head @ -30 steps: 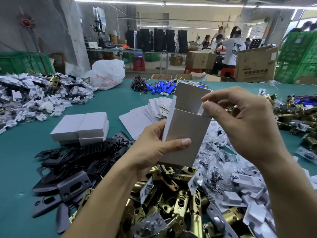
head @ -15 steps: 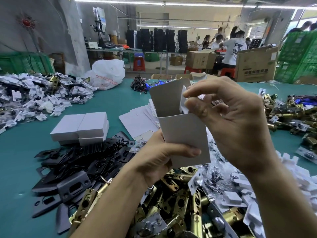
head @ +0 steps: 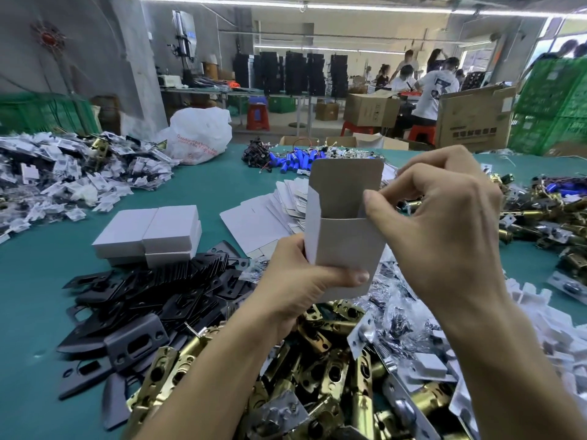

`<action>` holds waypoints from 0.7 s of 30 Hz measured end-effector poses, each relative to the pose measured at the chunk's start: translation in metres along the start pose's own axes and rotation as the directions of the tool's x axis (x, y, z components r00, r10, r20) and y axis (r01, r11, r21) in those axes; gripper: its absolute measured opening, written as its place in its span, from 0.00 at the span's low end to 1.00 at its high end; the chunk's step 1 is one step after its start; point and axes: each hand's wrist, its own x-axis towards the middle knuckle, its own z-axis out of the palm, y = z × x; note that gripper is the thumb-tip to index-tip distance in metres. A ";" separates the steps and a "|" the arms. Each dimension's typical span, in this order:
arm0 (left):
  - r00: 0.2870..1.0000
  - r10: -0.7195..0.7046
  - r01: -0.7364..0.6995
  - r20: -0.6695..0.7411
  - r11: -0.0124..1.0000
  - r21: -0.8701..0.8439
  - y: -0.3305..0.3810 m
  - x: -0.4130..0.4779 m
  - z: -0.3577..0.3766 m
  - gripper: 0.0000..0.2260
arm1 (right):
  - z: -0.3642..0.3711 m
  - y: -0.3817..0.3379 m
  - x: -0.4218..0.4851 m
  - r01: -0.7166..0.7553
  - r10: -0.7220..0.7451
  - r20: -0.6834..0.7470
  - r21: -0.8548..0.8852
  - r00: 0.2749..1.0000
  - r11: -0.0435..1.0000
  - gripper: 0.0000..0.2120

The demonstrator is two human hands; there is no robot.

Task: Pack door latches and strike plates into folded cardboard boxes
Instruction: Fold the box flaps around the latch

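Observation:
I hold a small grey cardboard box (head: 346, 242) upright over the table, its top flap standing open. My left hand (head: 305, 287) grips its lower part, thumb across the front. My right hand (head: 444, 223) pinches the box's right side flap at the open top. Brass door latches (head: 320, 360) lie heaped below my hands. Black strike plates (head: 152, 300) are piled to the left. Two closed white boxes (head: 149, 233) sit beyond the plates.
Flat unfolded box blanks (head: 266, 211) lie fanned behind the held box on the green table (head: 31, 281). Bagged small parts (head: 63, 176) cover the far left, more latches (head: 556, 223) the right. Blue cylinders (head: 292, 157), a white bag (head: 200, 138) and people stand beyond.
The box has turned upright and squarer to me. My right hand has shifted from the inside of the top flap to the right side flap. My left hand keeps its grip.

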 end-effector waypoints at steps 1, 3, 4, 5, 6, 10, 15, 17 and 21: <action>1.000 0.010 -0.010 -0.006 1.000 0.011 0.000 0.000 0.000 0.14 | 0.002 -0.001 -0.001 -0.022 0.022 -0.009 -0.012 1.000 1.000 0.07; 1.000 0.028 -0.028 -0.013 0.999 0.036 -0.002 0.000 0.000 0.13 | 0.005 -0.002 -0.002 -0.072 0.072 -0.014 -0.029 0.997 0.997 0.08; 0.999 0.033 -0.032 -0.015 0.998 0.047 -0.003 0.000 0.001 0.13 | 0.006 -0.002 -0.002 -0.094 0.094 -0.010 -0.040 0.996 0.995 0.08; 0.999 0.032 -0.031 -0.018 0.998 0.057 -0.003 0.000 0.001 0.13 | 0.007 -0.001 -0.002 -0.114 0.114 -0.003 -0.050 0.993 0.992 0.08; 0.999 0.028 -0.026 -0.023 0.997 0.067 -0.004 0.000 0.001 0.13 | 0.007 0.000 -0.003 -0.129 0.130 0.007 -0.061 0.992 0.990 0.08; 0.997 0.006 0.002 -0.072 0.995 0.102 -0.006 0.001 0.002 0.13 | 0.006 0.011 -0.001 -0.131 0.147 0.159 -0.108 0.976 0.986 0.13; 0.989 -0.084 0.092 -0.120 0.993 0.068 -0.003 0.000 0.002 0.19 | 0.004 0.014 0.002 -0.145 0.146 0.260 -0.022 0.955 0.989 0.19; 0.986 -0.091 0.098 -0.139 0.994 0.042 -0.001 -0.001 0.001 0.19 | 0.001 0.015 0.004 -0.213 0.179 0.205 0.156 0.962 0.965 0.09; 0.980 -0.046 0.046 -0.196 0.999 -0.003 0.003 0.000 -0.003 0.26 | 0.004 0.029 0.003 -0.524 0.295 0.564 0.299 0.771 0.798 0.29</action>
